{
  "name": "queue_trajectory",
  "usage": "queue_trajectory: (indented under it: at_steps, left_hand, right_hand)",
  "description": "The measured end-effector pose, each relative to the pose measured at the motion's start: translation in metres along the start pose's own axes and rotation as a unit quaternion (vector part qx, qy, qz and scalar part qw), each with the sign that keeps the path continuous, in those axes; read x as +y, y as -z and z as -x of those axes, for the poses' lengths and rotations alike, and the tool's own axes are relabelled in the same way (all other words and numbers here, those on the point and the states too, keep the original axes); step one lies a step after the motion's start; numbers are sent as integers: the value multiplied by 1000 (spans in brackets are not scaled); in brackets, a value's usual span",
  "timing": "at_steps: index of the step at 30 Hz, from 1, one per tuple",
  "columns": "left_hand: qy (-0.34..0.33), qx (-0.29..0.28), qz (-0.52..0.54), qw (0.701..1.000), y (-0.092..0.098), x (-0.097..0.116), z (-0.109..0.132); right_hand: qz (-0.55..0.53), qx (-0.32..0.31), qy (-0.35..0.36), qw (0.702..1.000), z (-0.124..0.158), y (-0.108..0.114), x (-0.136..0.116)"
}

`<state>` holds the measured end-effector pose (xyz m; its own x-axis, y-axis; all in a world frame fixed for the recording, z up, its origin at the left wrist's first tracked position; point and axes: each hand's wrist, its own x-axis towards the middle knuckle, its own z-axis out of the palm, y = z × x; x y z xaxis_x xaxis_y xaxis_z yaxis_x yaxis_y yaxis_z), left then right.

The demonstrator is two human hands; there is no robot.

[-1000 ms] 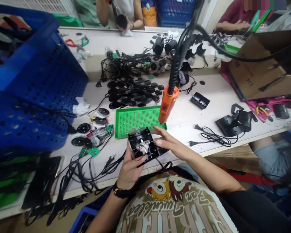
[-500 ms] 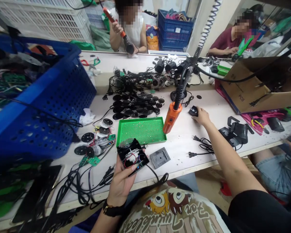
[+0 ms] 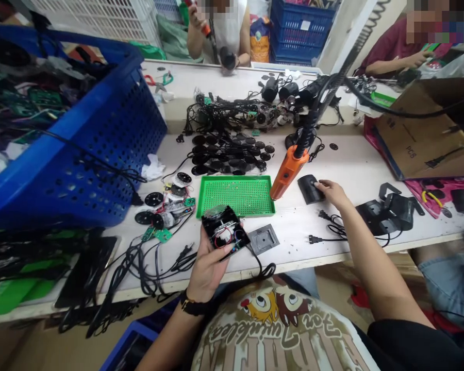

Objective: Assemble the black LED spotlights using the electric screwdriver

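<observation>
My left hand (image 3: 211, 268) grips an opened black plastic housing (image 3: 242, 238) from below, thumb over its near edge. Inside it show red and blue wires and a white part; a clear round piece sits at its far end, and a black cord hangs from it. Over on the right, my right hand (image 3: 335, 195) has its fingertips on the right edge of a curved black plastic cover (image 3: 308, 189) at the tabletop. Between the hands lie a grey rectangular fixture (image 3: 272, 236) and a green perforated tray (image 3: 236, 212) with small screws. An orange electric screwdriver (image 3: 288, 175) hangs above the tray's right end.
A large blue basket (image 3: 112, 123) of electronic parts stands left. Black discs (image 3: 232, 154), cords (image 3: 139, 263) and circuit boards (image 3: 162, 234) lie about. To the right are more black housings (image 3: 400, 211) and a cardboard box (image 3: 410, 134). Two people sit across the bench.
The black cover under my right hand has turned so its broad curved face shows. My left hand still holds the open housing. The whole view has shifted with my head.
</observation>
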<state>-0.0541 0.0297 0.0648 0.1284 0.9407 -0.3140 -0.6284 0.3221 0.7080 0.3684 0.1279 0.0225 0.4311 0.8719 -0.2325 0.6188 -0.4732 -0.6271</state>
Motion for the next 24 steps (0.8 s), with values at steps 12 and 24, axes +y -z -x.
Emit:
queue_trajectory:
  at_steps: [12, 24]
  left_hand:
    - [-75, -17, 82, 994, -14, -11, 5]
    - [-43, -14, 138, 989, -12, -8, 16]
  right_hand:
    - [74, 14, 87, 993, 163, 16, -66]
    - [45, -66, 250, 965, 191, -26, -123]
